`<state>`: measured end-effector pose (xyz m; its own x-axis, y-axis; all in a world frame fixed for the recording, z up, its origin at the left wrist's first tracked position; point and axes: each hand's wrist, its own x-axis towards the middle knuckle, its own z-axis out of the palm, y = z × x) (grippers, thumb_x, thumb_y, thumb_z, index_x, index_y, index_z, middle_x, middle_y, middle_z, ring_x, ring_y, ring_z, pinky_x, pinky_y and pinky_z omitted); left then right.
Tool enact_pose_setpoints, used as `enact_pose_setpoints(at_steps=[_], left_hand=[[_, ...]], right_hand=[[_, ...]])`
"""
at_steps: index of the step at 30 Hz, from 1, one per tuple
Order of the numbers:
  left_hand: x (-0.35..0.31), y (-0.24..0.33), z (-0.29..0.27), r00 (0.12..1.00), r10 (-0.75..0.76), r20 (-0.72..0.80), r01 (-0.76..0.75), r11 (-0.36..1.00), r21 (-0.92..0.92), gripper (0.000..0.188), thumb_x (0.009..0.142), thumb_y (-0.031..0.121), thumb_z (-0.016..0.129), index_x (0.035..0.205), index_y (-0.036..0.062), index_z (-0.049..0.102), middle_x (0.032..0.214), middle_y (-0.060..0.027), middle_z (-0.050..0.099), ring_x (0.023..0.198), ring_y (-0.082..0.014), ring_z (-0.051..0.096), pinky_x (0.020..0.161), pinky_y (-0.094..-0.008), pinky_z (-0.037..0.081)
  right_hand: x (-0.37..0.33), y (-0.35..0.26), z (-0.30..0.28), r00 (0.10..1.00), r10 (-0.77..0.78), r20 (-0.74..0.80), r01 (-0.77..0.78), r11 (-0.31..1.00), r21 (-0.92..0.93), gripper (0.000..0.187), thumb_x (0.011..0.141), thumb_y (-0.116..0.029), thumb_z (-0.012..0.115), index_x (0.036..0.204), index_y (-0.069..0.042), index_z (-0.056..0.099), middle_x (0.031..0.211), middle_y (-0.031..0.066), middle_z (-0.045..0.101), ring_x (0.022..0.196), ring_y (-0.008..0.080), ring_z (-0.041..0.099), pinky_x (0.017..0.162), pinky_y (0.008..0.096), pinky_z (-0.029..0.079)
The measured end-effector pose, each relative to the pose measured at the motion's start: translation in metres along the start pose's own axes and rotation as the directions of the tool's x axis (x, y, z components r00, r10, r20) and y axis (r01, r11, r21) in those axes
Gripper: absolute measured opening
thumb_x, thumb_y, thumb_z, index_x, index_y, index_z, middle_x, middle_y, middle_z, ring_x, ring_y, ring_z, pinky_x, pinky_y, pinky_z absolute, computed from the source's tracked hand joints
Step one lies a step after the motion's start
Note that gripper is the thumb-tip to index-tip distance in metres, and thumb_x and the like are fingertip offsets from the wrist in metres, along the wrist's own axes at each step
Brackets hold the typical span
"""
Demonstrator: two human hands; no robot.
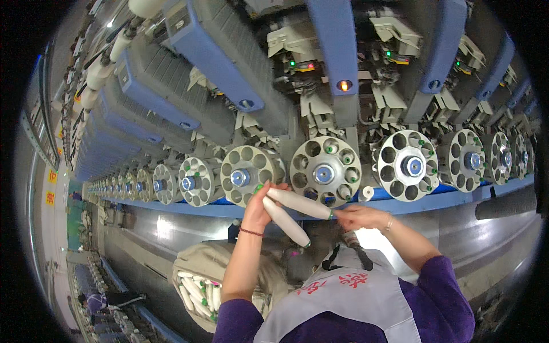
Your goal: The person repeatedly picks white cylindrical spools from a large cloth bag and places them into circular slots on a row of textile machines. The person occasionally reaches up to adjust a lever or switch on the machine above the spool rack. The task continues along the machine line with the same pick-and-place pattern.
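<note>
A: What do the two hands have between them?

B: Two white spools. The left hand (257, 211) pinches both by their green-tipped ends, its fingers closed around them.

A: And how do the spools lie?

B: They fan out from that hand: the upper spool (298, 202) points toward four o'clock, the lower spool (286, 223) nearer five.

A: Where are the right fingers?

B: The right hand (364, 217) is at three o'clock from the left, fingers pinched together at the upper spool's far end. I can't tell whether they grip the tip or a thread.

A: What's around them?

B: Just past twelve o'clock from the hands is a round holder (320, 159), with green-tipped spools in some of its holes. Above it, near twelve, an orange light (343, 86) glows on a blue machine arm (336, 46).

A: And lower down?

B: At eight o'clock, a cloth sack (220, 255) full of white spools.
</note>
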<state>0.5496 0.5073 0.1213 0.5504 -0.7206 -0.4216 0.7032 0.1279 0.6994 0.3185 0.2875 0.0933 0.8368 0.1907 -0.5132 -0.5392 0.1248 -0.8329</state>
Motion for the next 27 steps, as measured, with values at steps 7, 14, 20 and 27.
enact_pose_setpoints(at_steps=[7, 14, 20, 27], left_hand=[[-0.023, -0.016, -0.030, 0.993, 0.060, -0.099, -0.068, 0.995, -0.079, 0.022, 0.097, 0.026, 0.052, 0.095, 0.0053, 0.059, 0.120, -0.0207, 0.059, 0.118, -0.0345, 0.053, 0.090, -0.0388, 0.046], [-0.015, -0.027, -0.025, 0.986, 0.053, -0.160, -0.060, 0.997, -0.039, 0.024, 0.098, 0.025, 0.049, 0.104, 0.0026, 0.056, 0.116, -0.0191, 0.061, 0.104, -0.0285, 0.059, 0.078, -0.0355, 0.048], [0.017, -0.082, 0.004, 0.900, 0.408, -0.156, -0.329, 0.868, 0.371, 0.024, 0.093, 0.023, 0.060, 0.104, 0.0016, 0.060, 0.094, -0.0117, 0.068, 0.078, -0.0170, 0.063, 0.064, -0.0295, 0.050], [0.036, -0.078, 0.010, 0.918, 0.358, -0.171, -0.266, 0.876, 0.402, 0.015, 0.092, 0.015, 0.061, 0.095, -0.0001, 0.061, 0.074, -0.0047, 0.057, 0.070, -0.0160, 0.056, 0.067, -0.0323, 0.049]], right_hand=[[0.022, 0.036, -0.034, 0.892, -0.261, -0.370, 0.419, 0.785, 0.456, 0.032, 0.097, -0.027, 0.048, 0.071, -0.009, 0.051, 0.057, -0.0015, 0.046, 0.042, 0.0076, 0.028, 0.038, 0.0234, 0.023], [0.062, 0.020, 0.008, 0.908, -0.269, -0.322, 0.096, 0.880, -0.465, 0.034, 0.090, -0.030, 0.057, 0.071, -0.002, 0.062, 0.061, 0.0103, 0.060, 0.051, 0.0174, 0.052, 0.050, 0.0360, 0.044], [0.086, 0.035, 0.005, 0.592, -0.729, -0.345, -0.009, 0.422, -0.907, 0.018, 0.075, -0.016, 0.062, 0.062, -0.003, 0.062, 0.065, 0.0165, 0.060, 0.059, 0.0381, 0.058, 0.060, 0.0463, 0.050], [0.087, 0.013, -0.035, 0.791, -0.054, -0.609, 0.522, 0.579, 0.627, 0.023, 0.093, -0.018, 0.051, 0.072, -0.011, 0.043, 0.063, -0.0018, 0.043, 0.046, 0.0059, 0.027, 0.038, 0.0230, 0.019]])
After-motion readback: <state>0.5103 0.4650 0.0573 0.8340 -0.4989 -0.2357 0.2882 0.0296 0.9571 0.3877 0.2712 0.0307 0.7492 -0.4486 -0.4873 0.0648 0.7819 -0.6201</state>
